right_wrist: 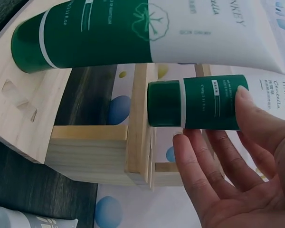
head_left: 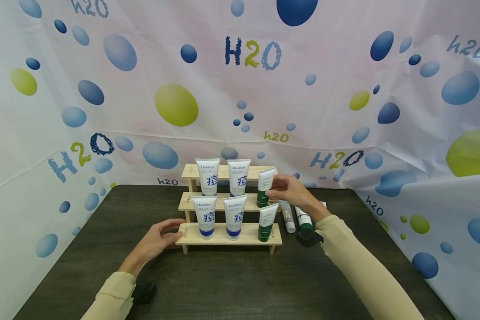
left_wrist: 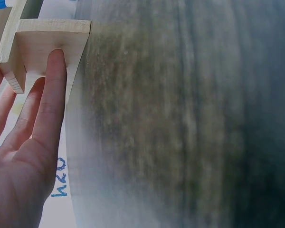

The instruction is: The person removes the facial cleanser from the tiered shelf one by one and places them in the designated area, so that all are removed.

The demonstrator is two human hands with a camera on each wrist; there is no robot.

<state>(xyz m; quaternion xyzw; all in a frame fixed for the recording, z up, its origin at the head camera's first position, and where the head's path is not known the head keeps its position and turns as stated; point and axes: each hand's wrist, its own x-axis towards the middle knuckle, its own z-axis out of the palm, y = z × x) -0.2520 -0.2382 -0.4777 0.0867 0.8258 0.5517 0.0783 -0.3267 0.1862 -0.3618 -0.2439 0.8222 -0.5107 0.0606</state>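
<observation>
A three-tier wooden rack [head_left: 249, 232] stands on the dark table. My right hand [head_left: 292, 191] pinches a green-and-white cream tube [right_wrist: 211, 102] between thumb and fingers, upright with its cap at the middle shelf. Another green-and-white tube [head_left: 267, 221] stands below it on the bottom shelf. Two white tubes with blue lettering [head_left: 204, 215] are on the bottom shelf, and two more [head_left: 208, 174] on the middle one. With fingers extended, my left hand [head_left: 158, 240] touches the rack's left end; in the left wrist view the index fingertip [left_wrist: 57, 56] lies against the wood.
Right of the rack lie a grey tube [head_left: 287, 217] and a white tube with a green cap [head_left: 304, 219], partly hidden by my right forearm. Behind the table [head_left: 240, 280] hangs a white curtain [head_left: 240, 98] with blue and green dots.
</observation>
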